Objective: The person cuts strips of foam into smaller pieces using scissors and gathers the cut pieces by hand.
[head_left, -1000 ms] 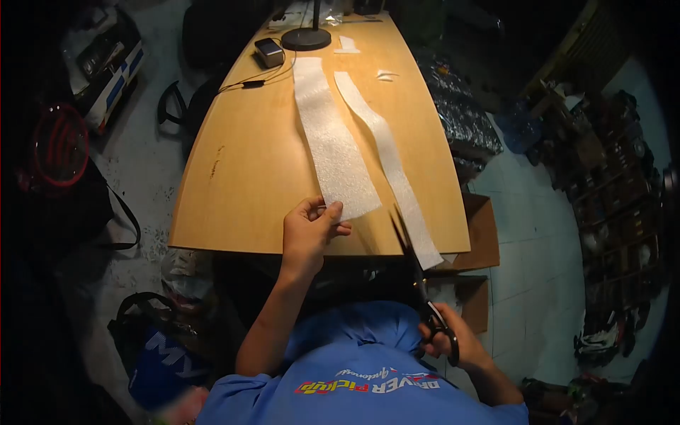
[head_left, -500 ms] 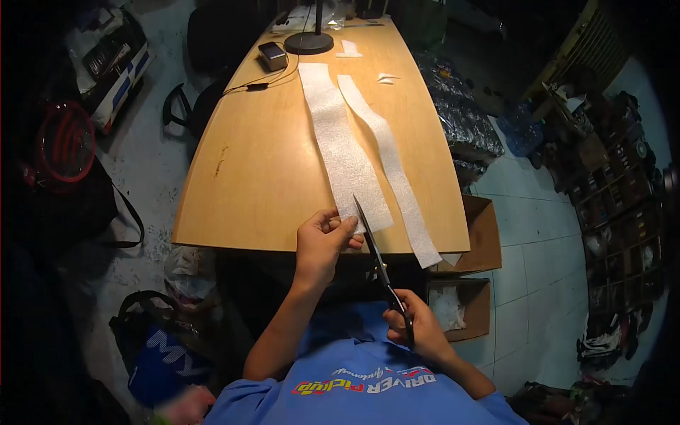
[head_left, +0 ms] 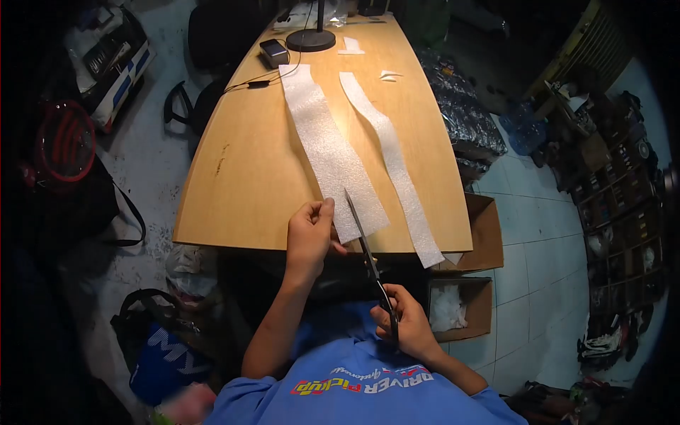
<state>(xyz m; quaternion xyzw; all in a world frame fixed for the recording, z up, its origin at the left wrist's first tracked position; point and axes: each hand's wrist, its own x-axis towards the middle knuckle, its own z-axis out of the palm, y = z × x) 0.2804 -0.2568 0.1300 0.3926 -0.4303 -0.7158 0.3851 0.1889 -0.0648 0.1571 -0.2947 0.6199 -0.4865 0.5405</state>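
A wide strip of white foam sheet lies lengthwise on the wooden table, its near end reaching the front edge. My left hand pinches the left side of that strip between thumb and fingers. In my right hand is a pair of black-handled scissors, held by the handles. Their blades point away from me and overlap the near part of the wide strip. To the right lies a narrower foam strip, its near end hanging just over the table edge.
The table also bears a lamp base, a dark box-shaped device with a cable, and small white scraps. Cardboard boxes stand below the right edge. Black wrapped packages are stacked beside the table.
My left hand has shifted left and slightly up along the strip's side. The wide strip has swung left at its far end. The scissors have moved slightly left with my right hand.
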